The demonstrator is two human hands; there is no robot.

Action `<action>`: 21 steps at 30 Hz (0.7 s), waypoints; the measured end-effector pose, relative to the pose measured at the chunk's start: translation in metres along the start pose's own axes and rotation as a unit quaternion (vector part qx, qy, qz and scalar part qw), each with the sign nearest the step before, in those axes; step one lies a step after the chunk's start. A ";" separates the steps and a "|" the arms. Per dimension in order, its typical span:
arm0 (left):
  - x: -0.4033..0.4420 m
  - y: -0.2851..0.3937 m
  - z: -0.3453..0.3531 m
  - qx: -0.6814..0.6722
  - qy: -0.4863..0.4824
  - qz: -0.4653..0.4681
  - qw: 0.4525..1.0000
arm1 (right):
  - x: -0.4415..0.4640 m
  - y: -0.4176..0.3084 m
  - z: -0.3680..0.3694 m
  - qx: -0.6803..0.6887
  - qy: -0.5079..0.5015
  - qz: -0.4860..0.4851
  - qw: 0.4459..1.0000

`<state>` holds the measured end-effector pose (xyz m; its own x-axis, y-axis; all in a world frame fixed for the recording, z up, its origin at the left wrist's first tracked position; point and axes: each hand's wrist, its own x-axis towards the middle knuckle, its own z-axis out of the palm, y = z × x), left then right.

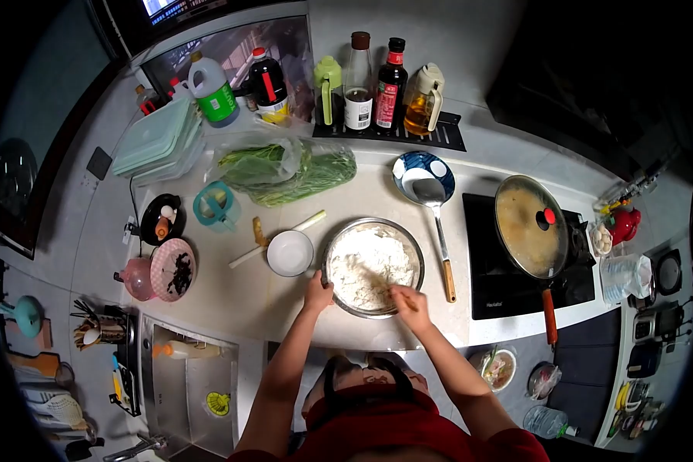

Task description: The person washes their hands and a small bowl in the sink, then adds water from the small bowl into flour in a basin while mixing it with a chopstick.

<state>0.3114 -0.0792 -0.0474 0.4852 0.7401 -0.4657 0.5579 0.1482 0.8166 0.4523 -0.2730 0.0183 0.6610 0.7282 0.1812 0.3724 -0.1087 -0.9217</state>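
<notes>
A metal mixing bowl (333, 300) full of white, lumpy flour (368, 266) stands on the counter in front of me. My left hand (317, 294) grips its rim at the near left. At the near right edge, my right hand (410, 309) is closed around thin wooden sticks that look like chopsticks (409, 301); their lower part blurs into the flour. Just left of the mixing bowl sits a small white bowl (290, 253). Behind that lie a pale green stalk (311, 221) and a piece of ginger (260, 231).
A ladle (441, 239) rests in a blue patterned bowl (403, 164) to the right. Beyond it, a lidded pan (525, 231) stands on the cooktop (489, 296). Bagged greens (300, 173) and bottles (359, 85) line the back. The sink (169, 385) is at lower left.
</notes>
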 end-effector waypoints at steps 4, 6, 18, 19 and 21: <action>-0.008 0.010 -0.001 -0.011 0.005 -0.008 1.000 | 0.017 0.017 -0.007 -0.089 0.134 0.031 0.987; -0.007 0.010 -0.002 0.001 0.009 -0.003 1.000 | 0.023 0.026 0.010 -0.050 0.083 0.029 0.995; 0.007 -0.014 0.005 -0.050 0.000 -0.020 0.999 | -0.007 -0.005 -0.030 -0.056 -0.008 0.018 0.998; 0.008 -0.014 0.005 -0.054 -0.001 -0.018 0.998 | -0.006 -0.012 -0.038 -0.047 0.017 0.062 0.997; 0.007 -0.011 0.005 -0.041 0.001 -0.016 0.999 | -0.003 -0.035 -0.053 -0.128 0.047 0.096 0.986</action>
<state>0.3116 -0.0792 -0.0611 0.4670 0.7353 -0.4911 0.5156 0.2248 0.8268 0.4717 -0.3073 0.0678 0.7884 0.6128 0.0540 0.3790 -0.4147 -0.8273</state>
